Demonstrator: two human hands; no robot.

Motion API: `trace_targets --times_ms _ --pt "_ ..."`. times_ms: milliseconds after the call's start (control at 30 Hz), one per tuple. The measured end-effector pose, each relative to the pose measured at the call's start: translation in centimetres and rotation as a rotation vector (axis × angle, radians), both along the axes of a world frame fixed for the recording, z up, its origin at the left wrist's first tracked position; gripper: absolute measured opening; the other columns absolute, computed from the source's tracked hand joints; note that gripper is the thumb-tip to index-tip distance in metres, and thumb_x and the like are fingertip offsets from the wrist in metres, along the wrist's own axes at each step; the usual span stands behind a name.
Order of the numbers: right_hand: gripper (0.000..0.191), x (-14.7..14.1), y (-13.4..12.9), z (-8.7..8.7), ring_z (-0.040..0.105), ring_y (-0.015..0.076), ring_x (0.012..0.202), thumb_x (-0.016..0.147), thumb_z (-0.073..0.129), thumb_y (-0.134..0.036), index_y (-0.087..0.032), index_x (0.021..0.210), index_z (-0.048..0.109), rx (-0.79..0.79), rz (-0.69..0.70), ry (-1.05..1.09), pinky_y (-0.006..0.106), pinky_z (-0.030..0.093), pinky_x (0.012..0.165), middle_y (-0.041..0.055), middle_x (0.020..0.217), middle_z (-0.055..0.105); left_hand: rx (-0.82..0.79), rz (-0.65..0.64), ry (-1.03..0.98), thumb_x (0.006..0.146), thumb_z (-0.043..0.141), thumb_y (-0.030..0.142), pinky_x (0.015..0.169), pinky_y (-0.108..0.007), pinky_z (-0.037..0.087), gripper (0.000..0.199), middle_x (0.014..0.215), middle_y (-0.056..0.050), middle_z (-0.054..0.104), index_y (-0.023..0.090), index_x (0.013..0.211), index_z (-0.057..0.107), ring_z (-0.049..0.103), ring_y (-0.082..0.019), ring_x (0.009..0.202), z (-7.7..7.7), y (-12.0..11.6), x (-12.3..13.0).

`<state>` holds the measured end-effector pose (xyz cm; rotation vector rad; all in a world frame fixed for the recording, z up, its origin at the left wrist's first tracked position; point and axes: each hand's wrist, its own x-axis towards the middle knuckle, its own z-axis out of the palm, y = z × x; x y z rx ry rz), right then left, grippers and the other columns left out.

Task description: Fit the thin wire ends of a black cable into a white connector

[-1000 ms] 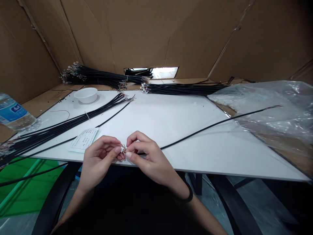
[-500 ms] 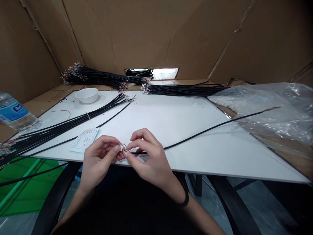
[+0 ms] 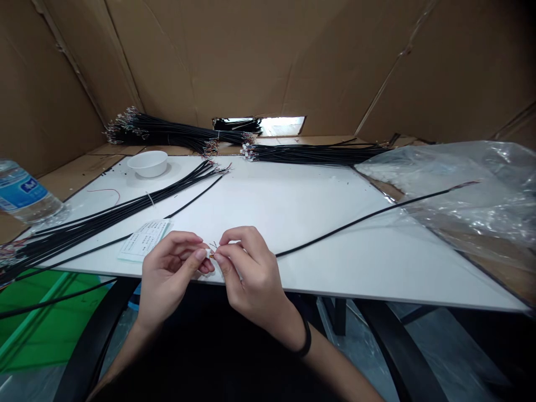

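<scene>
Between thumb and fingers, my left hand (image 3: 170, 276) pinches a small white connector (image 3: 208, 253) near the table's front edge. My right hand (image 3: 253, 276) is closed at the connector's right side, its thumb and index fingertip pinching a thin wire at the end of a black cable (image 3: 335, 230). A few loose wire ends (image 3: 214, 244) stick up between the hands. The cable emerges from behind my right hand and runs right to its other stripped end, over a plastic bag. My fingers hide part of the wires.
Black cable bundles (image 3: 125, 209) lie at the left and along the back. A white bowl (image 3: 148, 164), a water bottle (image 3: 27, 192) and a printed paper slip (image 3: 144, 241) are on the left. A clear plastic bag (image 3: 469, 206) covers the right side; cardboard walls (image 3: 251, 61) enclose the table.
My right hand has rolled and its fingers have closed in tighter on the wire. The loose wire ends now stand higher. My left hand has stayed nearly still with the connector.
</scene>
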<state>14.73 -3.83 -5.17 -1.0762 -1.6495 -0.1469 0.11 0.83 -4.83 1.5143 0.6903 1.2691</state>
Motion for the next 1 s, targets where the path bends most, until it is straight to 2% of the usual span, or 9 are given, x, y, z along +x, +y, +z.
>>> trace_targets --times_ms 267,533,767,1000 --pt "0.019 0.1 -0.1 -0.1 0.056 0.0188 0.087 0.087 0.048 0.0 -0.015 0.082 0.06 0.007 -0.017 -0.079 0.03 0.05 0.07 0.0096 0.092 0.063 -0.023 0.027 0.017 0.084 0.073 0.021 0.054 -0.02 0.058 0.011 0.072 0.001 0.074 0.021 0.09 0.064 0.069 -0.012 0.056 0.1 -0.2 0.1" --pt "0.022 0.1 -0.2 -0.1 0.057 0.0201 0.088 0.09 0.045 -0.003 -0.017 0.085 0.061 -0.027 0.008 -0.098 0.032 0.051 0.069 0.0098 0.093 0.063 -0.084 0.09 0.032 0.082 0.074 0.023 0.054 -0.022 0.057 0.012 0.068 0.002 0.071 0.021 0.087 0.063 0.067 -0.012 0.055 0.9 -1.0 0.7" --pt "0.02 0.1 -0.2 -0.1 0.057 0.0195 0.086 0.088 0.047 -0.003 -0.016 0.08 0.059 -0.043 0.022 -0.103 0.031 0.052 0.067 0.0096 0.09 0.061 0.003 0.068 0.035 0.081 0.075 0.02 0.053 -0.02 0.059 0.011 0.068 0.002 0.072 0.021 0.086 0.065 0.069 -0.012 0.054 0.3 -0.5 0.4" --pt "0.021 0.1 -0.2 -0.1 0.056 0.0191 0.084 0.088 0.045 -0.003 -0.016 0.08 0.059 -0.062 0.034 -0.092 0.031 0.052 0.066 0.0094 0.088 0.06 0.058 0.107 0.029 0.08 0.076 0.019 0.054 -0.021 0.061 0.01 0.068 0.002 0.072 0.02 0.084 0.067 0.07 -0.012 0.055 -0.2 -0.6 0.6"
